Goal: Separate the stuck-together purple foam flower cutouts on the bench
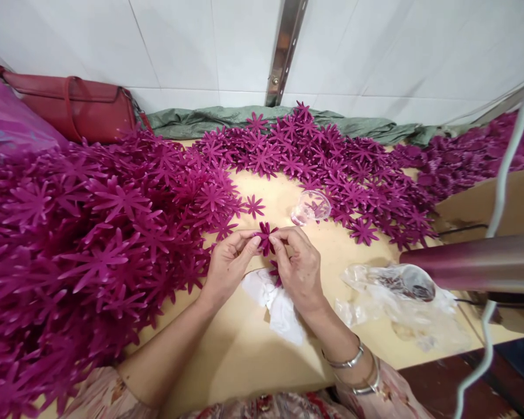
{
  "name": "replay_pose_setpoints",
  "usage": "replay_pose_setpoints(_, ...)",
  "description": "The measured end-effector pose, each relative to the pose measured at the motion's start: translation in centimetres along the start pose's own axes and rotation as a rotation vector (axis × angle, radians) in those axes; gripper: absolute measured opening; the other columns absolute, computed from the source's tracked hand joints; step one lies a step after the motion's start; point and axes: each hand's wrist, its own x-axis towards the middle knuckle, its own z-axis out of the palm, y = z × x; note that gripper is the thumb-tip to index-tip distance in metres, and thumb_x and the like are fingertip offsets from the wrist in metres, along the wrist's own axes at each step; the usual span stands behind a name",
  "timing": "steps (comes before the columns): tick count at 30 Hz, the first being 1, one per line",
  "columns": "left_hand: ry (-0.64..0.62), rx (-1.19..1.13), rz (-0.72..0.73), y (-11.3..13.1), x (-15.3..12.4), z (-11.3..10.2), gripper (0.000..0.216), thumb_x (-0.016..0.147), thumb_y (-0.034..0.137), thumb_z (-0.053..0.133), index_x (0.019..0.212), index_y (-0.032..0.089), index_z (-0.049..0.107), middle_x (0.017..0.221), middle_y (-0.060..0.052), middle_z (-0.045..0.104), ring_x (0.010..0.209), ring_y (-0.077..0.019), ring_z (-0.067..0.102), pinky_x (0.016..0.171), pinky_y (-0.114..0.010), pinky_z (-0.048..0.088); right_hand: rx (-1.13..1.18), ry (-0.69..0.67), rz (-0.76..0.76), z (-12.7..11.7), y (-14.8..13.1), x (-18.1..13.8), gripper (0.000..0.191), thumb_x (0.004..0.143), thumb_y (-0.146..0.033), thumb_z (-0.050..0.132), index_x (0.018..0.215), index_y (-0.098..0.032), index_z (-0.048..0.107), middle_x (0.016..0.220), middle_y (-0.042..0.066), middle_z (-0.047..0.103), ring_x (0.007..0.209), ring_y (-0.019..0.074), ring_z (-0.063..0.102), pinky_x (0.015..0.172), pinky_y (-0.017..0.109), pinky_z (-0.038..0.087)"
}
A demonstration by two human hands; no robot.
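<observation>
Magenta, star-shaped flower piece with narrow petals (pixel 266 237) sits between the two hands, raised before the middle of the pale tan tabletop (pixel 227 355); the left hand (pixel 230 262) pinches its left side between thumb and fingers, and the right hand (pixel 300 262) pinches its right side the same way. Just below, a second magenta petalled piece (pixel 275 273) shows partly hidden by the right hand, next to a crumpled white cloth (pixel 283 317) lying under that hand and wrist. Beyond the fingers lies a round clear plastic cup (pixel 297 217), near a long heap of magenta flower pieces (pixel 349 169) that runs along the back. Left of the left arm spreads a larger magenta flower pile (pixel 100 259). To the right rests a crumpled see-through plastic bag (pixel 423 326), well apart from the held piece
</observation>
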Motion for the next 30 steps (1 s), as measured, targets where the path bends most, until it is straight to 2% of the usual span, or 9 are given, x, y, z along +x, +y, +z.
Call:
replay_pose_setpoints(4, 0.012, 0.0, 0.005, 0.2, 0.05, 0.11, 0.022, 0.091, 0.037, 0.073, 0.099, 0.017, 0.073, 0.095, -0.002, 0.076, 0.089, -0.0136, 0.068, 0.087, -0.025, 0.057, 0.08, 0.005, 0.031, -0.09, -0.02, -0.02, 0.017, 0.101, -0.021, 0.057, 0.085, -0.022, 0.064, 0.086, 0.003, 0.067, 0.083, 0.0178, 0.065, 0.08, 0.032, 0.052)
replay_pose_setpoints(8, 0.023, -0.029, 0.012, 0.48, 0.12, 0.34, 0.024, 0.089, 0.039, 0.076, 0.095, 0.017, 0.072, 0.091, -0.002, 0.076, 0.088, -0.0138, 0.069, 0.086, -0.025, 0.056, 0.28, -0.018, 0.201, -0.04, 0.17, -0.06, 0.017, 0.099, -0.031, 0.062, 0.085, -0.022, 0.066, 0.084, 0.001, 0.065, 0.079, 0.0166, 0.063, 0.077, 0.031, 0.053)
replay_pose_setpoints(14, 0.039, -0.058, 0.022, 0.48, 0.18, 0.28, 0.024, 0.088, 0.04, 0.077, 0.093, 0.018, 0.07, 0.088, -0.001, 0.074, 0.085, -0.0134, 0.068, 0.083, -0.025, 0.055, 0.525, -0.078, 0.425, -0.2, 0.31, 0.04, 0.019, 0.095, -0.04, 0.068, 0.09, -0.021, 0.067, 0.081, 0.001, 0.064, 0.07, 0.0147, 0.059, 0.063, 0.026, 0.052)
replay_pose_setpoints(16, 0.028, -0.05, 0.009, 0.32, 0.22, 0.21, 0.024, 0.088, 0.039, 0.077, 0.094, 0.017, 0.071, 0.089, -0.002, 0.074, 0.086, -0.0137, 0.068, 0.084, -0.026, 0.055, 0.504, -0.069, 0.407, -0.27, 0.31, 0.09, 0.018, 0.095, -0.038, 0.068, 0.089, -0.021, 0.067, 0.081, 0.001, 0.064, 0.071, 0.0148, 0.059, 0.064, 0.026, 0.052)
replay_pose_setpoints(20, 0.0, -0.051, 0.019, -0.06, 0.37, 0.15, 0.024, 0.082, 0.033, 0.083, 0.095, 0.017, 0.07, 0.092, -0.003, 0.074, 0.09, -0.0144, 0.068, 0.087, -0.026, 0.054, 0.304, -0.022, 0.213, -0.15, 0.21, 0.02, 0.015, 0.096, -0.031, 0.067, 0.084, -0.022, 0.069, 0.088, 0.003, 0.066, 0.084, 0.0175, 0.063, 0.077, 0.03, 0.054)
replay_pose_setpoints(22, 0.005, -0.053, 0.026, -0.18, 0.45, 0.14, 0.025, 0.082, 0.033, 0.083, 0.093, 0.016, 0.069, 0.091, -0.002, 0.074, 0.089, -0.0137, 0.068, 0.086, -0.026, 0.053, 0.273, -0.032, 0.189, 0.0, 0.13, -0.07, 0.016, 0.096, -0.031, 0.065, 0.084, -0.022, 0.068, 0.09, 0.003, 0.066, 0.085, 0.0179, 0.063, 0.077, 0.031, 0.054)
replay_pose_setpoints(26, 0.034, -0.049, 0.01, -0.21, 0.55, 0.09, 0.026, 0.084, 0.038, 0.08, 0.089, 0.016, 0.065, 0.083, -0.001, 0.069, 0.078, -0.0114, 0.062, 0.078, -0.024, 0.051, 0.46, -0.034, 0.381, 0.08, 0.08, 0.0, 0.019, 0.097, -0.04, 0.063, 0.09, -0.023, 0.063, 0.079, -0.001, 0.061, 0.068, 0.0142, 0.055, 0.064, 0.027, 0.049)
replay_pose_setpoints(30, 0.07, -0.074, 0.027, -0.28, 0.62, 0.03, 0.028, 0.084, 0.039, 0.08, 0.087, 0.017, 0.061, 0.082, 0.0, 0.066, 0.077, -0.011, 0.059, 0.076, -0.023, 0.049, 0.574, 0.0, 0.474, -0.2, 0.31, 0.41, 0.023, 0.097, -0.043, 0.064, 0.087, -0.022, 0.061, 0.076, -0.003, 0.056, 0.069, 0.0129, 0.052, 0.067, 0.025, 0.046)
